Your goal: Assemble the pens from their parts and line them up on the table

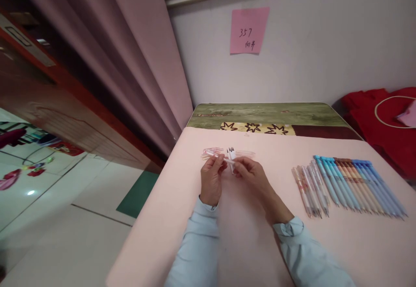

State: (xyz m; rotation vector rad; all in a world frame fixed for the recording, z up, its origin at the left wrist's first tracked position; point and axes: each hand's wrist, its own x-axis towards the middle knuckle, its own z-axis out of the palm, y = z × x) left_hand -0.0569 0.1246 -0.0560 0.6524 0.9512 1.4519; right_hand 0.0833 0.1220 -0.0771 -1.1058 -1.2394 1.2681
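Note:
My left hand [212, 178] and my right hand [251, 173] meet over the pink tabletop [169, 217], fingers pinched on a thin white pen part [227, 160] held between them. Just beyond the fingers lie a few white refills with dark tips [231, 152] and some clear pink pen barrels [212, 152]. Further clear parts [245, 153] rest to the right of the refills. Both arms wear light blue sleeves.
A row of several pens [347, 185], pink, teal, brown and blue, lies side by side at the right of the table. A pink note [248, 30] hangs on the wall. A red bag [383, 122] sits at far right; a curtain [136, 62] hangs at left.

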